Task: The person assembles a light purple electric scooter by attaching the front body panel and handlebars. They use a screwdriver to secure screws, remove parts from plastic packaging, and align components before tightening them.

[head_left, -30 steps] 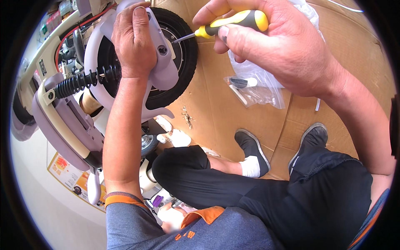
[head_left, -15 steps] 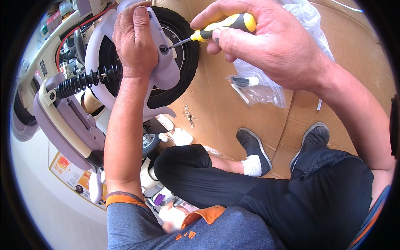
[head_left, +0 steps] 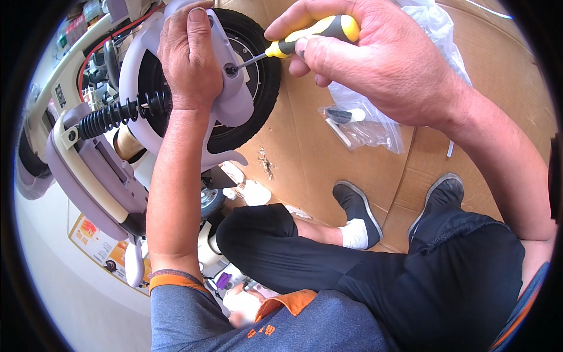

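Observation:
My right hand holds a yellow-and-black screwdriver by its handle, closed around it. The thin shaft points left, and its tip sits at a dark recessed screw hole in a lilac plastic cover. My left hand grips that cover from above, its fingers curled over and partly hidden at the upper edge. Behind the cover is a wheel with a black tyre, part of a lilac scooter-like vehicle. A black coil shock absorber runs beside my left wrist.
Brown cardboard covers the floor. Clear plastic bags with small parts lie on it below my right hand. A small pile of metal bits is near the wheel. My dark shoes rest on the cardboard. A printed carton stands at lower left.
My right hand and the screwdriver handle have shifted very slightly left toward the hole. My left hand and the cover stay put.

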`<state>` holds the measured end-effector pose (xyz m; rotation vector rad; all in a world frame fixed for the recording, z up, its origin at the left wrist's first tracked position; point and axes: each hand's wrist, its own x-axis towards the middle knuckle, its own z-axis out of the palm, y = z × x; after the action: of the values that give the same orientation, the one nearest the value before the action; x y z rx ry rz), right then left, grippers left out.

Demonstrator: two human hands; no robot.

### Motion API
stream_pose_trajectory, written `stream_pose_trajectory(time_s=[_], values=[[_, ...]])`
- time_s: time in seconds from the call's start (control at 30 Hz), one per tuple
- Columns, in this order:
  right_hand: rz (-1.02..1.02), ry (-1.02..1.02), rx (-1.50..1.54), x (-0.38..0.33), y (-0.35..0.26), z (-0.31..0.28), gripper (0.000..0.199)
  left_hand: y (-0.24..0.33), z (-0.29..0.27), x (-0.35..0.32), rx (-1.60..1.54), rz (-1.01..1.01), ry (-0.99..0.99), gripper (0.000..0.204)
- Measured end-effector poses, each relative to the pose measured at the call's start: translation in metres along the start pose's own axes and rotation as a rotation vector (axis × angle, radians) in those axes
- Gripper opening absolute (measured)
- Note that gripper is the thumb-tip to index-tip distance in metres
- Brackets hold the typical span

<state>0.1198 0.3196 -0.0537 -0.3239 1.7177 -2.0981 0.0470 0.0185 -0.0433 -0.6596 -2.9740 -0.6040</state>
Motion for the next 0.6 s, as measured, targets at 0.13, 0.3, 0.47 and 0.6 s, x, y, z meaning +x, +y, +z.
stream_pose_trajectory(time_s=[0.13, 0.3, 0.47, 0.6], values=[[0.065, -0.192, 0.244, 0.011, 0.01, -0.016, 0.034, 0.001, -0.001, -0.002, 0.007, -0.031, 0.0, 0.042], [-0.066, 0.034, 0.004, 0.001, 0.003, 0.005, 0.034, 0.002, 0.0, -0.001, -0.013, -0.049, 0.001, 0.042], [-0.043, -0.095, 0.19, 0.011, 0.013, -0.016, 0.029, 0.001, 0.0, 0.0, -0.068, -0.052, 0.003, 0.043], [-0.168, 0.03, 0.106, 0.011, 0.015, -0.011, 0.024, 0.0, 0.003, -0.001, -0.109, -0.102, -0.001, 0.042]])
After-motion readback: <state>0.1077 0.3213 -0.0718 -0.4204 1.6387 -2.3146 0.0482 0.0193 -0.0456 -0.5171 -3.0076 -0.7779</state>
